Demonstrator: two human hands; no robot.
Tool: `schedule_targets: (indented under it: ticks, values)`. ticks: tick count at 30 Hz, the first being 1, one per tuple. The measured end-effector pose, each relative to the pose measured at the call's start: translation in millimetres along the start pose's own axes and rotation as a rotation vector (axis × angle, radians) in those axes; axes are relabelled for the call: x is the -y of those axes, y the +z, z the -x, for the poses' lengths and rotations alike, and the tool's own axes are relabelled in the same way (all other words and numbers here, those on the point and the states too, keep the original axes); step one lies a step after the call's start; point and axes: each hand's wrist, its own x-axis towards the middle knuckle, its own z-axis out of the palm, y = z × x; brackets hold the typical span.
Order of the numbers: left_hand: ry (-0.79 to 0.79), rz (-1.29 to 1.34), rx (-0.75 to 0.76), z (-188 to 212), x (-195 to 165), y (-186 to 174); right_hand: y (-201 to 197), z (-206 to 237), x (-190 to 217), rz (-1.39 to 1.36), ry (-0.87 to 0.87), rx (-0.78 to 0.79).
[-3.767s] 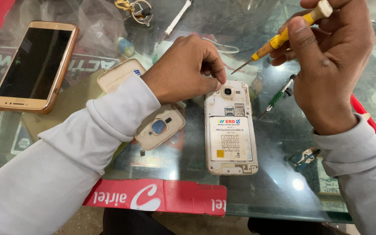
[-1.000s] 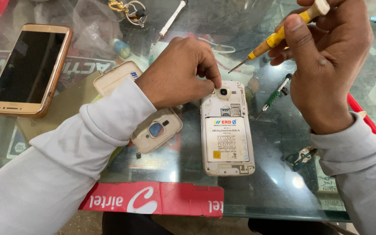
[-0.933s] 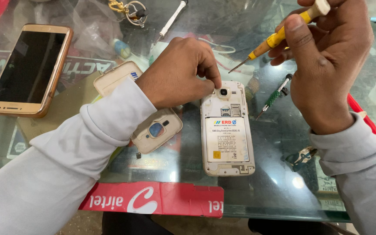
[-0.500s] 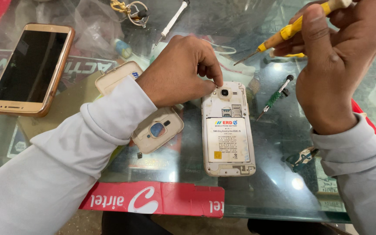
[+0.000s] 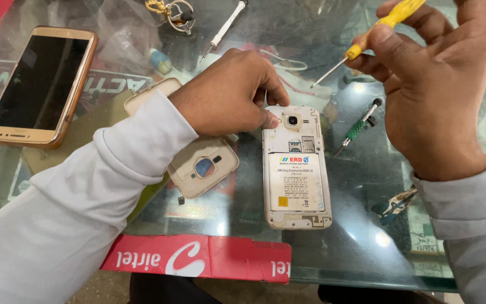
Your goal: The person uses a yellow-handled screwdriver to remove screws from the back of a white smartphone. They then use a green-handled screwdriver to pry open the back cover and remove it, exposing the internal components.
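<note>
Left hand [image 5: 226, 93] steadies phone [image 5: 296, 169]; right hand [image 5: 431, 84] grips screwdriver [image 5: 367, 42].

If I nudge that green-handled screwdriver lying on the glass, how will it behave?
The green-handled screwdriver has a round, thin shaft, so it would probably roll. On the smooth glass table it would likely also slide easily. It looks small and stiff, so probably light and unbending.

Left sleeve [image 5: 85, 208]: long, pale grey-white knit fabric, ribbed cuff at the wrist.
Right sleeve [image 5: 468, 225]: same pale grey-white fabric, creased cuff.
Hands: bare, no rings, no watch.
</note>
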Motion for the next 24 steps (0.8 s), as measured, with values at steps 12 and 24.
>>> schedule_targets:
  ticks: [12,24]
  values:
    - [0.117,-0.006,0.021,2,5,-6,18,17,-8,0.553,-0.479,0.282]
    - [0.059,0.019,0.045,2,2,-7,22,19,-10,0.549,-0.469,0.29]
